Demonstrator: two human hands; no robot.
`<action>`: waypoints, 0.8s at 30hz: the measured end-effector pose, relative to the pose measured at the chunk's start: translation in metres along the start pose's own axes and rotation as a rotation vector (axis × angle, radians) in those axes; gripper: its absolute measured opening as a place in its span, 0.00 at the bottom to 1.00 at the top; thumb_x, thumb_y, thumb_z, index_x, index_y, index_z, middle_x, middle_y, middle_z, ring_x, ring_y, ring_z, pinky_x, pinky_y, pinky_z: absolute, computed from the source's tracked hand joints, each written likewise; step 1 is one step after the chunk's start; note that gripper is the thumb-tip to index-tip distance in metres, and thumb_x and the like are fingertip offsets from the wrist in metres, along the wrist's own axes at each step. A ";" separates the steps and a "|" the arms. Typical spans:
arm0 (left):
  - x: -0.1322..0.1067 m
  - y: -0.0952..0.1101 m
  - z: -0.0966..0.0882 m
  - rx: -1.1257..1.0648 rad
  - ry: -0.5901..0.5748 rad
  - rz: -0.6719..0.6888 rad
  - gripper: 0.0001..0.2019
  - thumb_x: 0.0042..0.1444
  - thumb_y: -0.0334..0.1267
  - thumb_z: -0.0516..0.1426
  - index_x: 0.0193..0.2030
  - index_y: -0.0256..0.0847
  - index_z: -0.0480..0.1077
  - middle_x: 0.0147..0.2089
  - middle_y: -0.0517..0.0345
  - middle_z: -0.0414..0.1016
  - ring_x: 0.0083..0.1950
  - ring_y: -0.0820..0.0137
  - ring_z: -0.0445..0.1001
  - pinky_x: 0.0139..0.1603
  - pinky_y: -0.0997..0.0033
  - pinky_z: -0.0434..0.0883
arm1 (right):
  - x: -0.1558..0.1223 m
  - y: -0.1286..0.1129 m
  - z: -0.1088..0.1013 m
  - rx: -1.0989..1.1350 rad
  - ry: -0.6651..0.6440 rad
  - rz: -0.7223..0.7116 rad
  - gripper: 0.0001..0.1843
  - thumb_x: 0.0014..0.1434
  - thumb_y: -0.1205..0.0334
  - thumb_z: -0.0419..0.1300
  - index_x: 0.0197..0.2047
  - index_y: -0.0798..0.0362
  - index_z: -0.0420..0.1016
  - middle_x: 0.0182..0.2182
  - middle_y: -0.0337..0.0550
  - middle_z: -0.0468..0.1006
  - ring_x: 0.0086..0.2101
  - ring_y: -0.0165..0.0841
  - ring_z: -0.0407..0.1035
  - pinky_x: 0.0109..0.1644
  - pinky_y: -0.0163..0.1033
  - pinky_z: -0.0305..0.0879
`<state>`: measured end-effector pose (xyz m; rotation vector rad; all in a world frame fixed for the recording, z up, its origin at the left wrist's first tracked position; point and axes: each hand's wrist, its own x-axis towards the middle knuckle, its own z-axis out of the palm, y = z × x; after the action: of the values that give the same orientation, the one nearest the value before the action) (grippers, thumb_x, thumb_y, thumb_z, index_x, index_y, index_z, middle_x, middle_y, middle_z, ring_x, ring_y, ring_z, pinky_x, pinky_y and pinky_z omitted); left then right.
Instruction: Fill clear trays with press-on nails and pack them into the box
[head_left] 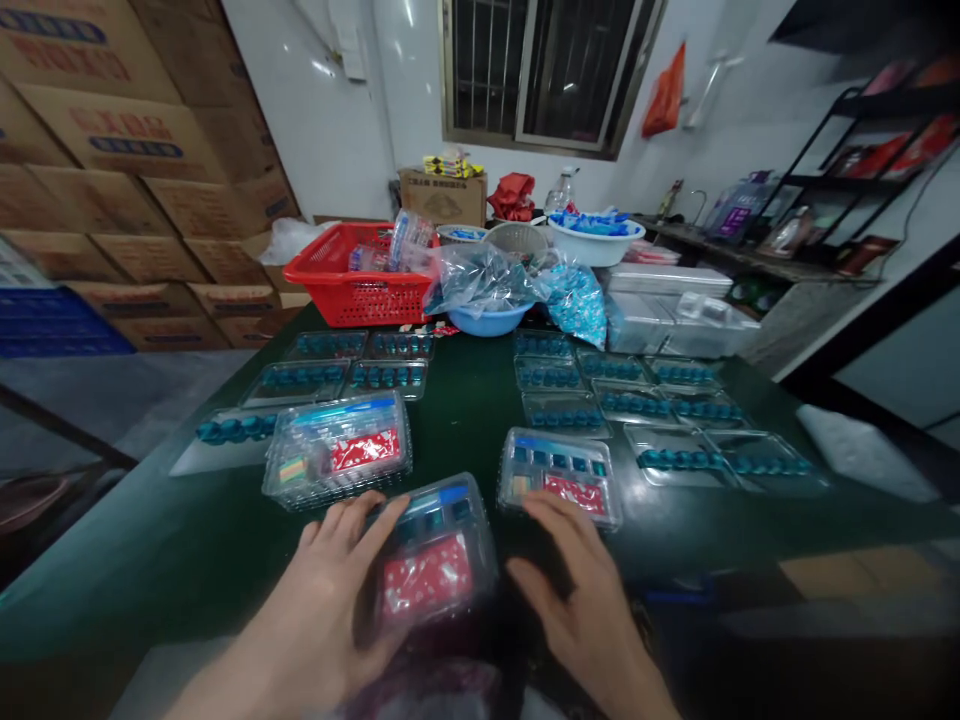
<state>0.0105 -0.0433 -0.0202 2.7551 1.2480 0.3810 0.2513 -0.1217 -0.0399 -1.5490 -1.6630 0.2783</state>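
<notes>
Near the table's front edge, my left hand point(341, 570) grips a clear plastic tray point(431, 560) by its left side. That tray carries a red packet with white spots, teal pieces and a blue strip. My right hand point(581, 590) has its fingers apart, close to the near edge of another filled tray point(559, 470); whether the fingertips touch it I cannot tell. A stack of clear trays point(337, 450) stands beyond my left hand, its top one holding a red packet, a striped block and a blue strip.
Trays with rows of teal pieces point(690, 460) lie on the right and left of the green table point(465, 420). At the back stand a red basket point(367, 290), a blue bowl point(491, 320), a bag of teal pieces point(574, 300) and stacked clear trays point(671, 310). Cardboard boxes point(135, 220) line the left.
</notes>
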 end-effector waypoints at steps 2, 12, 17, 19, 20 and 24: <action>0.012 0.012 -0.008 -0.014 0.050 0.041 0.42 0.42 0.44 0.58 0.65 0.46 0.46 0.60 0.43 0.55 0.59 0.47 0.54 0.52 0.47 0.59 | -0.009 0.008 -0.014 0.027 0.143 0.110 0.19 0.60 0.60 0.52 0.55 0.50 0.61 0.51 0.48 0.67 0.51 0.38 0.62 0.53 0.46 0.61; 0.151 0.081 0.031 -0.047 -0.064 0.362 0.47 0.33 0.53 0.62 0.62 0.41 0.53 0.59 0.36 0.54 0.56 0.43 0.54 0.51 0.40 0.55 | -0.026 0.060 -0.057 -0.075 0.496 0.336 0.15 0.60 0.56 0.52 0.49 0.51 0.67 0.44 0.46 0.72 0.41 0.36 0.67 0.43 0.40 0.66; 0.166 0.076 0.056 -0.040 -0.166 0.424 0.53 0.29 0.63 0.60 0.63 0.41 0.50 0.62 0.30 0.50 0.59 0.37 0.51 0.51 0.33 0.50 | -0.040 0.082 -0.053 -0.107 0.391 0.337 0.16 0.59 0.53 0.52 0.46 0.53 0.68 0.41 0.48 0.74 0.39 0.38 0.69 0.40 0.42 0.67; 0.162 0.077 0.053 -0.068 -0.166 0.430 0.56 0.28 0.65 0.60 0.64 0.40 0.48 0.64 0.27 0.45 0.62 0.34 0.44 0.51 0.28 0.46 | -0.036 0.078 -0.052 -0.128 0.415 0.330 0.18 0.58 0.51 0.52 0.46 0.53 0.69 0.41 0.49 0.74 0.39 0.40 0.70 0.40 0.43 0.68; 0.158 0.078 0.048 -0.091 -0.166 0.428 0.58 0.27 0.66 0.60 0.64 0.40 0.47 0.65 0.27 0.42 0.63 0.33 0.40 0.50 0.27 0.45 | -0.032 0.072 -0.051 -0.149 0.446 0.331 0.18 0.58 0.50 0.52 0.45 0.53 0.69 0.41 0.49 0.74 0.38 0.40 0.70 0.40 0.44 0.68; 0.120 0.070 0.014 -0.234 0.014 0.294 0.48 0.38 0.61 0.59 0.64 0.42 0.47 0.66 0.36 0.44 0.65 0.39 0.38 0.53 0.28 0.47 | -0.009 0.035 -0.036 -0.126 0.555 0.335 0.17 0.56 0.50 0.53 0.45 0.50 0.70 0.41 0.49 0.74 0.36 0.41 0.71 0.40 0.46 0.68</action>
<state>0.1416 0.0004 0.0019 2.7328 0.7426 0.5327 0.3006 -0.1358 -0.0439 -1.7956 -1.0063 -0.0864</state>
